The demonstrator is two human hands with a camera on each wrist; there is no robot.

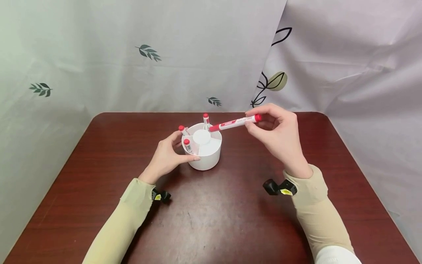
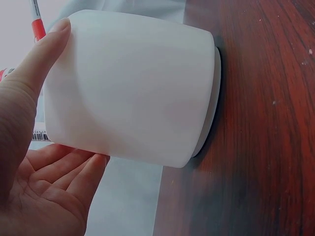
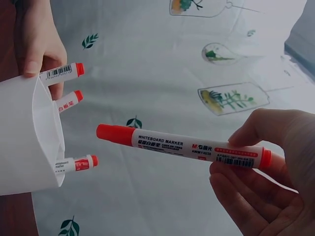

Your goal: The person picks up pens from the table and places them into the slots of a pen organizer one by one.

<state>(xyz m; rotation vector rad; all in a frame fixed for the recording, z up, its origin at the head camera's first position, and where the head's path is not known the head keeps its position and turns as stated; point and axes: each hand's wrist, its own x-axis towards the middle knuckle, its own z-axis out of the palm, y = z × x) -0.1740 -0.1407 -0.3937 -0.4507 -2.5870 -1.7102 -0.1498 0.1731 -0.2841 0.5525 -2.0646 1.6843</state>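
Note:
A round white pen organizer (image 1: 209, 161) with dividers and a raised centre disc stands on the table. My left hand (image 1: 166, 156) grips its left side, the thumb along the near wall and the fingers round the far side. Three red-ended markers stand in it: one at the front left (image 1: 187, 143), another behind it (image 1: 182, 129), a third at the back (image 1: 206, 119). Between thumb and fingers, my right hand (image 1: 278, 134) pinches a red and white whiteboard marker (image 3: 182, 145) near its right end. The marker lies nearly level, its long red cap over the organizer's right rim.
The dark red-brown wooden table (image 1: 237, 216) has rounded far corners. Pale curtains with leaf prints (image 1: 178, 73) hang behind it and at both sides. A small black camera (image 1: 280, 187) is strapped to each wrist.

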